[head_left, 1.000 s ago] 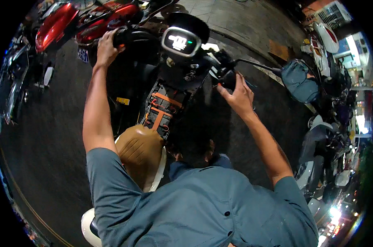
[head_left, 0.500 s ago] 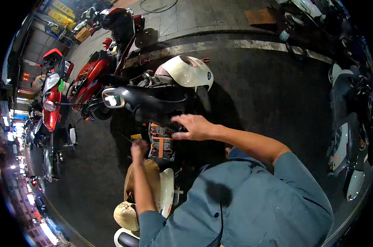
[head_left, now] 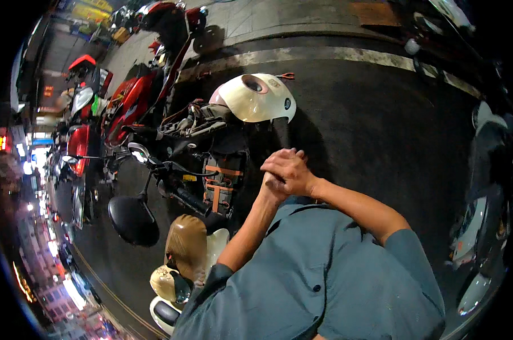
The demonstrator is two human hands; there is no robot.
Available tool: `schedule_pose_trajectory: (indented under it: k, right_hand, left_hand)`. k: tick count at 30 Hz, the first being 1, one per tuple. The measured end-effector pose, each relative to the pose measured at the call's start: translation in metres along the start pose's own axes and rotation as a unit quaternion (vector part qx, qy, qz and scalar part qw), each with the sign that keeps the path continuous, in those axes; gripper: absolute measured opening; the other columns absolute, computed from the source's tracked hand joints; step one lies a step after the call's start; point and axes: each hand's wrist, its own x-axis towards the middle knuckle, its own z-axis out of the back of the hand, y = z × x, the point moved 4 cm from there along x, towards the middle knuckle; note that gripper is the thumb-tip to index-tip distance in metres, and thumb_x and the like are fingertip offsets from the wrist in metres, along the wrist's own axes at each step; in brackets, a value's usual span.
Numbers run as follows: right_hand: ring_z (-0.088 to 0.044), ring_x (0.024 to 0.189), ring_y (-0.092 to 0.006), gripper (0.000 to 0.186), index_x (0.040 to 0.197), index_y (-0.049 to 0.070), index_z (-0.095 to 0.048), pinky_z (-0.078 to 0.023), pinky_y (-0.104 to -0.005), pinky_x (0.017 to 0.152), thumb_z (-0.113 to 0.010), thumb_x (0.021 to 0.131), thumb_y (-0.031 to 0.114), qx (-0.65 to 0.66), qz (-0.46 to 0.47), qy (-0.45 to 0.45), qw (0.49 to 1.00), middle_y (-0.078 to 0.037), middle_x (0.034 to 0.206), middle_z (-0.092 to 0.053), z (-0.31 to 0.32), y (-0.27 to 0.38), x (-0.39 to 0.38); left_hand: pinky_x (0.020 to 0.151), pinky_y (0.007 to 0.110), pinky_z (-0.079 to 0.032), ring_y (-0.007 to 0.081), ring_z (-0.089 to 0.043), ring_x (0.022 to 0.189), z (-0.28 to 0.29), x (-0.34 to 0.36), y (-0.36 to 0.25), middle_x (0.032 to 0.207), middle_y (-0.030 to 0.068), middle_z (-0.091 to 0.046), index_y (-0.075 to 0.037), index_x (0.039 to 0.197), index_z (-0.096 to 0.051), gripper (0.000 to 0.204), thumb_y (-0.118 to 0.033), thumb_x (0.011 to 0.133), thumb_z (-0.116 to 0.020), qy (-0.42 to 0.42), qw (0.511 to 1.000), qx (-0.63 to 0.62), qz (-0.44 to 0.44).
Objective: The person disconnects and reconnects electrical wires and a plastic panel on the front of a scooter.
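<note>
Both hands are off the scooter now. A second ago they gripped the two handlebar ends; half a second ago the right hand lay on the cream front panel while the left reached down by the footwell. Now the right hand [head_left: 290,170] wraps over the left hand [head_left: 274,186], the two pressed together in a clasp in front of the chest, holding nothing. So the handling of the scooter is paused, as I read it: no contact with bars, seat or panel.

The view has swung too, and the scooter [head_left: 211,164] lies from about nine to twelve o'clock of the clasped hands, just beside them but apart. Its front cowl [head_left: 256,99] is glossy cream, rounded like a shell, with a dark oval inset. At nine o'clock, the black handlebar grip [head_left: 186,198] looks ribbed and rubbery, and a round matte black mirror [head_left: 133,220] hangs below it on a thin stem. The footwell carries a dark bag with orange straps [head_left: 222,190], woven by the look of it. The tan seat [head_left: 187,246] at seven o'clock is smooth and padded.

Red motorbikes [head_left: 129,102] gleam at ten o'clock on dark, coarse asphalt [head_left: 370,124]. The grey-blue shirt [head_left: 324,283] is soft buttoned cloth.
</note>
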Motion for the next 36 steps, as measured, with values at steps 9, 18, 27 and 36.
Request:
schedule_pose_trajectory:
  k: [9, 18, 27, 36]
  right_hand:
    - [-0.065, 0.109, -0.0320, 0.038, 0.121, 0.003, -0.063, -0.050, -0.0398, 0.092, -0.065, 0.090, 0.026, -0.030, -0.460, 0.142, 0.876, -0.015, 0.115, -0.068, 0.129, -0.219, -0.043]
    - [-0.037, 0.038, -0.0132, 0.032, 0.083, 0.014, -0.052, -0.028, -0.0282, 0.034, -0.055, 0.098, 0.042, 0.078, -0.819, -0.235, 0.518, -0.001, 0.053, -0.043, 0.404, -0.326, -0.397]
    - [-0.063, 0.091, -0.0261, 0.030, 0.101, 0.006, -0.066, -0.049, -0.0352, 0.086, -0.060, 0.093, 0.035, 0.011, -0.622, 0.128, 0.772, -0.008, 0.091, -0.067, 0.383, -0.466, -0.356]
    - [-0.059, 0.073, -0.0099, 0.029, 0.119, 0.009, -0.059, -0.046, -0.0264, 0.063, -0.057, 0.098, 0.028, 0.043, -0.664, 0.089, 0.741, 0.000, 0.087, -0.063, 0.463, -0.613, 0.081]
  left_hand:
    - [0.086, 0.036, -0.055, 0.0211, -0.067, 0.100, 0.043, 0.126, -0.038, 0.110, 0.0066, -0.069, -0.008, 0.113, -0.065, 0.027, -0.029, 0.097, -0.060, -0.176, 0.979, 0.107, 0.005]
    - [0.080, 0.032, -0.048, 0.0173, -0.063, 0.091, 0.137, 0.216, -0.212, 0.105, 0.0051, -0.069, -0.005, 0.121, -0.062, 0.038, -0.032, 0.094, -0.061, -0.419, 0.805, 0.401, -0.126]
    - [0.061, 0.032, -0.050, 0.0173, -0.062, 0.069, 0.272, 0.233, -0.260, 0.084, 0.0072, -0.070, 0.000, 0.114, -0.069, 0.043, -0.029, 0.083, -0.068, -0.615, 0.693, 0.368, -0.071]
    - [0.097, 0.042, -0.047, 0.0333, -0.061, 0.117, 0.268, 0.238, -0.302, 0.127, 0.0202, -0.063, -0.001, 0.130, -0.059, 0.062, -0.041, 0.083, -0.069, -0.687, 0.586, 0.408, -0.134]
